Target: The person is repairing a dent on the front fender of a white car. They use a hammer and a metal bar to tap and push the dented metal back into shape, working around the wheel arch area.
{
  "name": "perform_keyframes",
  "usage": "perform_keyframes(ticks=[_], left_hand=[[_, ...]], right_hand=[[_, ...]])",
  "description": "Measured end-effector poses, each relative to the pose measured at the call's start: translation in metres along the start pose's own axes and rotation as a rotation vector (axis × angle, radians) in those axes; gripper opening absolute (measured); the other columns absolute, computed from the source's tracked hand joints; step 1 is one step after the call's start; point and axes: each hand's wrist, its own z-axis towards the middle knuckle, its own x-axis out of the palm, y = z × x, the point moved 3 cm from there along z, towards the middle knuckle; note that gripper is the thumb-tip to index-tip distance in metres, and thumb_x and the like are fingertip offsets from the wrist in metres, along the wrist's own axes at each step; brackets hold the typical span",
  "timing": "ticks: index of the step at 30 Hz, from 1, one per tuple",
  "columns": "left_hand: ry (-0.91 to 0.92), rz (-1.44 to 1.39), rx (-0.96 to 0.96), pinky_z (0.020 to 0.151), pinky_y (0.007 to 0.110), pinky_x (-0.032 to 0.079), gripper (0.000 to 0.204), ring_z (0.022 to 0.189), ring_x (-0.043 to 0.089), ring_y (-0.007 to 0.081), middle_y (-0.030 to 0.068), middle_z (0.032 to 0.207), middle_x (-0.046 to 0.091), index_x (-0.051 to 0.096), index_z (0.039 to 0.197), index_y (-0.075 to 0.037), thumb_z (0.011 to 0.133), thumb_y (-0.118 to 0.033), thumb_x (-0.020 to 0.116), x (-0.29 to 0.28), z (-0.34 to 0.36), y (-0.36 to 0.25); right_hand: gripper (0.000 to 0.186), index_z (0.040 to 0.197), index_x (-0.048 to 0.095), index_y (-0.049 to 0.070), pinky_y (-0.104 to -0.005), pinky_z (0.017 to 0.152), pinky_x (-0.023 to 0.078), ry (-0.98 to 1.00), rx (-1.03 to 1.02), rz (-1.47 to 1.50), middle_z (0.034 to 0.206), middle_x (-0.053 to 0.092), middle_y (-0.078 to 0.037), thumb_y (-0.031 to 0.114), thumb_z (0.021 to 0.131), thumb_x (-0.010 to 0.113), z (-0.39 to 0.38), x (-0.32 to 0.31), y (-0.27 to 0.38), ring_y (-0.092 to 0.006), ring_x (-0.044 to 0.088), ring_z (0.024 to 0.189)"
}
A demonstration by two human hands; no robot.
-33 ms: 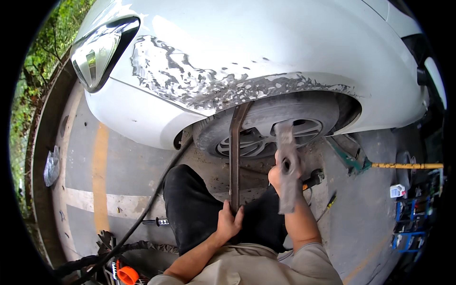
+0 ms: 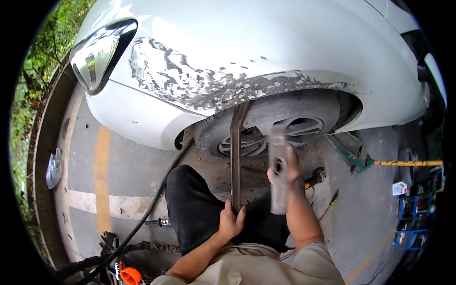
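Observation:
My left hand (image 2: 230, 221) is wrapped around the lower end of a long, bent steel bar (image 2: 236, 166). The bar's upper end reaches under the arch lip of a white car's fender (image 2: 304, 42), in front of the wheel (image 2: 299, 103). Along the arch is a scraped, mottled grey patch (image 2: 199, 85). My right hand (image 2: 291, 168) grips an oblong grey metal tool (image 2: 278, 199) with a dark round opening in its middle, held upright before the wheel, right of the bar and blurred by motion.
A green jack (image 2: 356, 159) with a yellow handle lies at right, near blue toolboxes (image 2: 408, 237). A black hose (image 2: 147, 213) crosses left of my knee, near an orange object (image 2: 130, 274). A plastic bag (image 2: 54, 168) lies by the curb (image 2: 46, 137) and greenery.
My right hand and the metal tool have shifted a little to the left. My left hand and the bar have barely shifted in the view.

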Motion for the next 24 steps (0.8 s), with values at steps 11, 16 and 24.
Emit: perform_keyframes(ticks=[11,16,24], left_hand=[[0.036,-0.030,-0.026,0.039,0.032,0.041,0.027,0.041,0.056,0.0192,0.0101,0.049,0.054,0.040,0.087,0.001,0.090,-0.016,0.060,0.008,0.005,-0.005],[0.012,-0.036,0.051,0.038,0.027,0.039,0.021,0.039,0.050,0.0132,0.0043,0.053,0.051,0.041,0.097,0.000,0.092,-0.012,0.057,0.003,0.008,0.015],[0.087,-0.126,-0.028,0.035,0.025,0.037,0.018,0.036,0.044,0.0110,0.0018,0.053,0.047,0.036,0.099,-0.003,0.095,-0.012,0.051,0.001,0.001,-0.013]], right_hand=[[0.033,0.074,0.052,0.005,-0.0394,0.047,0.043,0.061,0.128,-0.070,0.061,0.052,-0.013,0.034,0.088,0.062,-0.001,0.009,-0.006,-0.0313,0.057,0.054],[0.035,0.073,0.052,0.007,-0.0381,0.046,0.043,0.052,0.085,0.087,0.057,0.052,-0.009,0.036,0.086,0.064,0.004,0.021,0.013,-0.0278,0.056,0.050],[0.032,0.069,0.051,0.007,-0.0353,0.042,0.042,-0.075,0.174,0.052,0.054,0.053,-0.009,0.029,0.087,0.064,0.005,0.003,0.002,-0.0269,0.056,0.047]])
